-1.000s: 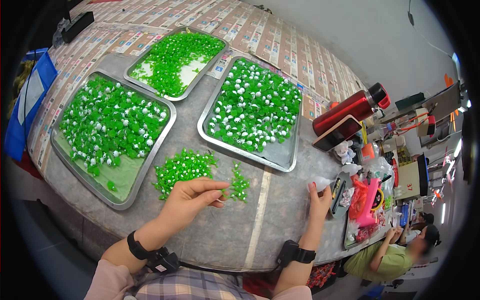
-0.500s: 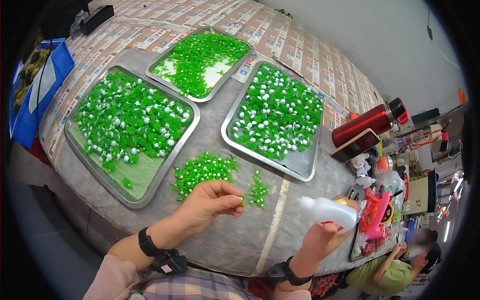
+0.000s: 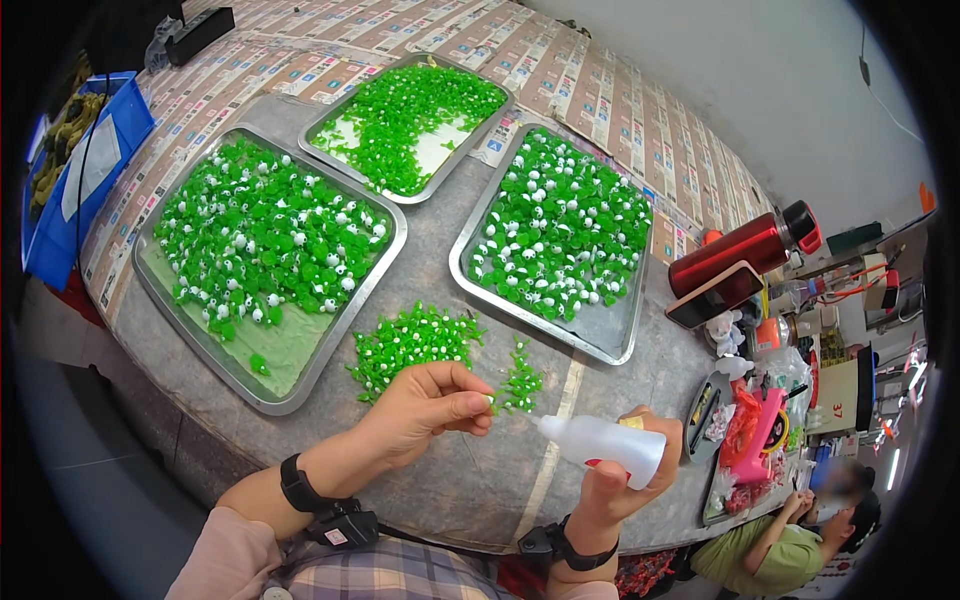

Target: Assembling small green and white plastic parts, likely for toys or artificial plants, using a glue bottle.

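Observation:
Between its thumb and fingertips, my left hand [image 3: 440, 410] pinches a small green and white plastic piece [image 3: 489, 399]. My right hand [image 3: 630, 470] grips a white squeeze bottle [image 3: 608, 447] lying on its side in the air, its narrow nozzle pointing left, close to the pinched piece. Just beyond my left hand lies a pile of small green pieces with white tips [image 3: 415, 345]. A smaller cluster of the same pieces [image 3: 521, 378] lies to the right of it.
Metal trays hold green and white pieces: one at left [image 3: 290, 405], one at the back [image 3: 410, 197], one at right [image 3: 620, 355]. At right stand a red bottle [image 3: 725, 255] and a phone [image 3: 714, 296]. A blue bin [image 3: 110, 165] is far left; a person in green [image 3: 770, 550] sits at lower right.
My right hand has moved left with the squeeze bottle, bringing the nozzle near the pinched piece. My left hand has hardly moved and keeps its pinch.

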